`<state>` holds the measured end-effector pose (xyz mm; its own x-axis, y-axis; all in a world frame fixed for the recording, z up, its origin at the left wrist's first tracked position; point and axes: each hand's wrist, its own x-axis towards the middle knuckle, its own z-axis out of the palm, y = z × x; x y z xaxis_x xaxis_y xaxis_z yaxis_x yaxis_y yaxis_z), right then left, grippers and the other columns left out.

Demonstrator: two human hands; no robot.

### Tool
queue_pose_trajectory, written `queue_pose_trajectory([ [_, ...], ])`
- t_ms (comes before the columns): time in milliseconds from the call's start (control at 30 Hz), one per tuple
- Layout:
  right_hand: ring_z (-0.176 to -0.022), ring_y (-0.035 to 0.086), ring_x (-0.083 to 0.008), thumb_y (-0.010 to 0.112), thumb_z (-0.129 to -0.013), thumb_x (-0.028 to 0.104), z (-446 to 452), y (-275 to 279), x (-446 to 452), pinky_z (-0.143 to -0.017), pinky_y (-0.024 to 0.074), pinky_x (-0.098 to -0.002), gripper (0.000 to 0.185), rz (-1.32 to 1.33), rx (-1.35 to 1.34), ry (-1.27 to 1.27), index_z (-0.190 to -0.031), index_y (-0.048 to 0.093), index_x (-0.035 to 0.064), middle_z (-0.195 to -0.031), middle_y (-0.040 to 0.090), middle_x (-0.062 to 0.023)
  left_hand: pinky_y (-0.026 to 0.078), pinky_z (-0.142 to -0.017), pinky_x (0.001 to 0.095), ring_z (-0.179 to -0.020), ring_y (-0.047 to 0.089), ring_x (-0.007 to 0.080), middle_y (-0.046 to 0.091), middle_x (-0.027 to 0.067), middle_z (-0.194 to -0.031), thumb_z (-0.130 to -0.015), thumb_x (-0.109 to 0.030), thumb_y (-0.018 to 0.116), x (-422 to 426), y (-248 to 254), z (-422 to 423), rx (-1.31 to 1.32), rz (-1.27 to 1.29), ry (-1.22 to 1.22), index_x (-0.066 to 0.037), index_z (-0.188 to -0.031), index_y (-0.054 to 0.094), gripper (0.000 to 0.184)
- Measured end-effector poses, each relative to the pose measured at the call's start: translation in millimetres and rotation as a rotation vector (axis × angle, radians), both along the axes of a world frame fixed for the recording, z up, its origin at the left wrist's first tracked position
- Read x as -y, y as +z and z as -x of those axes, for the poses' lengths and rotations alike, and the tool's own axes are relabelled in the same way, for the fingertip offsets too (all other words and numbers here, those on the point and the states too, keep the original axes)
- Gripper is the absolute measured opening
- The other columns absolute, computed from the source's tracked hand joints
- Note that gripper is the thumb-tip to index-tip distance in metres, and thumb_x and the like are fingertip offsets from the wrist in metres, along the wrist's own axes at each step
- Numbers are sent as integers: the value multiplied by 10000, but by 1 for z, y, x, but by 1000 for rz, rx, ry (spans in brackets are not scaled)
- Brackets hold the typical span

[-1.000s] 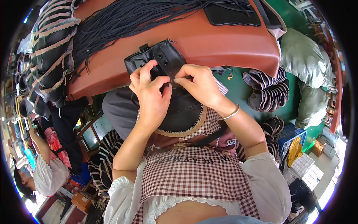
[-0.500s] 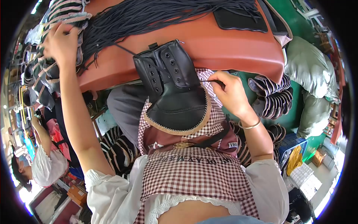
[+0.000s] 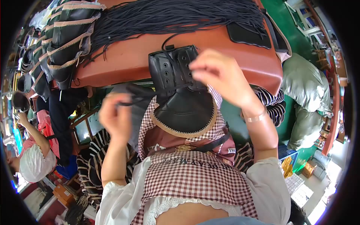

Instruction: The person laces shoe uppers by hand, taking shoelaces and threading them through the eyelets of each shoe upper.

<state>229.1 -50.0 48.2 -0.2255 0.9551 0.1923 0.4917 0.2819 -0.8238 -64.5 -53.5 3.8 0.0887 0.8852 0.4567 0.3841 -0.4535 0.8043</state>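
Note:
A black leather shoe upper (image 3: 183, 108) with eyelets and a tan zigzag-stitched edge lies on my lap against the brown bench. A dark lace (image 3: 167, 42) passes through its lower eyelets and loops up onto the bench. On the left, my left hand (image 3: 116, 114) is closed on the lace, which stretches across to the upper; the hand is blurred. My right hand (image 3: 213, 73) hovers over the upper's right eyelet flap, smeared by motion, so whether it holds anything is unclear.
Many dark laces (image 3: 180, 17) and a black flat piece (image 3: 249, 35) lie on the brown bench (image 3: 123, 56). Stacked uppers (image 3: 69, 41) stand at its left. Wrapped sacks (image 3: 303, 78) are at the right. A co-worker (image 3: 35, 161) sits at far left, holding a dark piece.
My left hand has come back from the stacked uppers, pulling the lace out to the left. My right hand has risen to the eyelet flap. The upper has shifted slightly right.

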Motion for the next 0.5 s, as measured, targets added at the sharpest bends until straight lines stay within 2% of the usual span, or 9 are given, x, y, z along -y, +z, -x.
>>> queue_pose_trajectory([
  [100, -806, 623, -343, 642, -825, 250, 16, -26, -58, -737, 492, -432, 245, -209, 184, -88, -848, 697, 13, -844, 642, -143, 410, -671, 202, -753, 533, 72, 605, 10, -882, -904, -72, 616, -7, -9, 69, 286, 343, 495, -43, -923, 629, 37],
  [133, -806, 623, -343, 642, -825, 250, 25, -29, -70, -737, 492, -432, 245, -213, 191, -84, -848, 697, 13, -844, 642, -143, 427, -691, 217, -744, 531, 74, 593, 5, -894, -919, -74, 601, -14, -32, 109, 551, 274, 306, -30, -984, 617, 80],
  [167, -803, 620, -331, 644, -825, 266, 35, -31, -81, -733, 485, -429, 247, -108, 404, -58, -848, 695, 25, -853, 645, -130, 442, -723, 237, -728, 517, 80, 565, -4, -850, -943, -79, 573, -14, -30, 117, 670, 261, 398, -20, -1010, 596, 92],
  [233, -827, 624, -340, 638, -816, 285, 51, -18, -93, -732, 476, -453, 244, 147, 698, 41, -789, 690, 48, -806, 662, -132, 453, -751, 260, -729, 507, 89, 538, -2, -816, -964, -82, 544, -9, -48, 163, 882, 356, 231, -16, -1028, 585, 101],
  [367, -688, 663, -295, 633, -830, 225, 47, -18, -117, -650, 518, -411, 243, 95, 432, 171, -713, 655, 13, -718, 665, -165, 436, -758, 272, -735, 468, 107, 531, 11, -810, -980, -147, 543, 1, -60, 163, 996, 449, 279, -1, -1088, 581, 186],
  [400, -558, 643, -208, 622, -853, 181, 42, -10, -127, -551, 508, -364, 213, 377, 222, 161, -706, 639, 27, -702, 679, -122, 425, -759, 266, -736, 452, 107, 533, 8, -812, -981, -176, 545, 1, -64, 156, 1010, 493, 284, 10, -1101, 576, 224],
  [433, -676, 670, -132, 589, -909, 161, 37, -12, -141, -534, 498, -289, 203, 453, 59, 137, -758, 595, 27, -797, 685, -61, 425, -759, 266, -736, 452, 107, 533, 8, -812, -981, -176, 545, 4, -67, 148, 1014, 507, 282, 10, -1101, 576, 224],
  [467, -686, 681, -152, 570, -942, 181, 36, -15, -154, -549, 517, -279, 214, 319, -157, 121, -792, 583, 28, -835, 687, -68, 425, -757, 266, -740, 458, 106, 535, 9, -813, -982, -175, 542, 5, -69, 139, 1003, 549, 219, 14, -1103, 575, 227],
  [500, -686, 681, -156, 571, -947, 190, 34, -14, -169, -590, 537, -282, 218, 127, -144, 65, -798, 575, 31, -868, 689, -81, 425, -756, 267, -743, 464, 105, 538, 9, -815, -983, -174, 540, 6, -71, 129, 989, 589, 154, 18, -1105, 574, 230],
])
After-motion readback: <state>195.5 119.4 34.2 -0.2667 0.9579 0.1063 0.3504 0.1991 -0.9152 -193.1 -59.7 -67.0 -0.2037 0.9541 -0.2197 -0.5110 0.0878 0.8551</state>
